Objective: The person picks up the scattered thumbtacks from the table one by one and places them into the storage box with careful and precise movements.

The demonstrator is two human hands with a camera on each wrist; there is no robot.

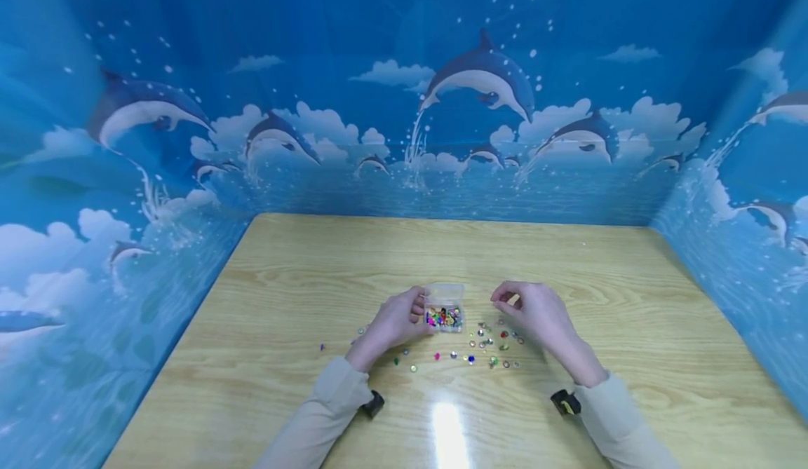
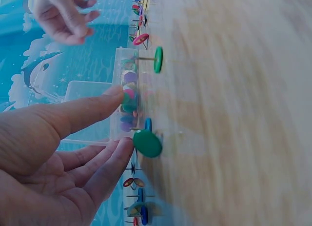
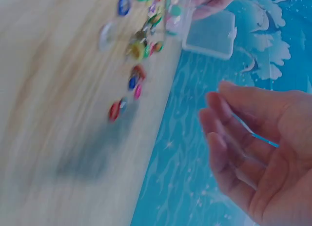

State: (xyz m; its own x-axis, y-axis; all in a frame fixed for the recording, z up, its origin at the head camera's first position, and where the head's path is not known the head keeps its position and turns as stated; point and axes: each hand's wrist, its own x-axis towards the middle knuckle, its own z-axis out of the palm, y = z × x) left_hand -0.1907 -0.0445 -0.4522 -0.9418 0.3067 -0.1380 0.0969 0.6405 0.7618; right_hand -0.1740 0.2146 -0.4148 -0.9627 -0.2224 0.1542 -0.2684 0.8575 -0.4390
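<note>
A small clear plastic box (image 1: pixel 447 330) holds many coloured thumbtacks, and its clear lid (image 1: pixel 445 291) is tipped back. My left hand (image 1: pixel 394 318) holds the box at its left side; in the left wrist view the thumb lies along the front wall, the other fingers at the near side. My right hand (image 1: pixel 536 311) hovers over the table, right of the box, with fingers loosely curved. Between those fingers nothing shows in the right wrist view. Loose thumbtacks lie before the box, among them a green thumbtack (image 2: pixel 147 143) near the left fingertips and a red thumbtack (image 3: pixel 114 110).
The wood-grain table (image 1: pixel 303 266) bears scattered tacks, mostly between the two forearms, some with points up or sideways. A blue thumbtack (image 1: pixel 322 347) lies far left. A blue dolphin-print curtain (image 1: pixel 391 181) stands along the back and both sides.
</note>
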